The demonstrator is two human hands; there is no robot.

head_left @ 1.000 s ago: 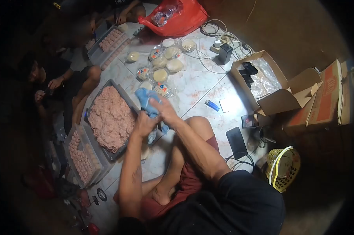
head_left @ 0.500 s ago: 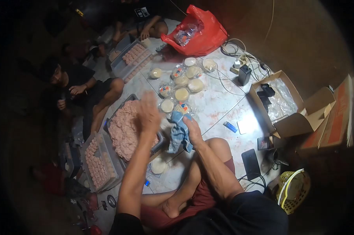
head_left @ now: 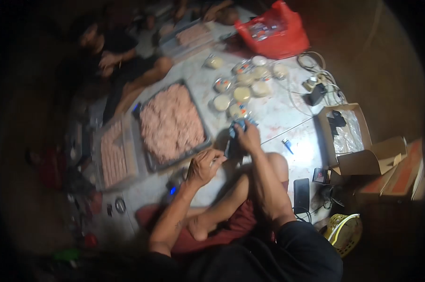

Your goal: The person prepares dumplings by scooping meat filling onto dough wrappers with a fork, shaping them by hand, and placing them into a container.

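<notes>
My right hand [head_left: 249, 137] is closed around a blue cloth [head_left: 238, 124], which hangs down on its left side. Near the front edge of a dark tray [head_left: 177, 162], my left hand [head_left: 206, 167] is curled with its fingers drawn together. Whether anything sits in those fingers is too blurred to tell. Pink minced meat [head_left: 172, 124] fills the tray in a thick mound. Just beyond the cloth lie several round pale wrappers in clear packets [head_left: 242, 94], some with red and blue print.
Left of the tray stands a clear plastic box [head_left: 113, 155] with rows of pink pieces. A person [head_left: 118, 61] sits at the upper left. A red plastic bag [head_left: 280, 35], cables, an open cardboard box [head_left: 351, 162], a lighter [head_left: 287, 145], a phone [head_left: 301, 195] and a yellow basket [head_left: 346, 235] lie around.
My left hand has come down from above the meat to the tray's near edge, and its fingers have curled. My right hand still grips the cloth. The whole view has shifted.
</notes>
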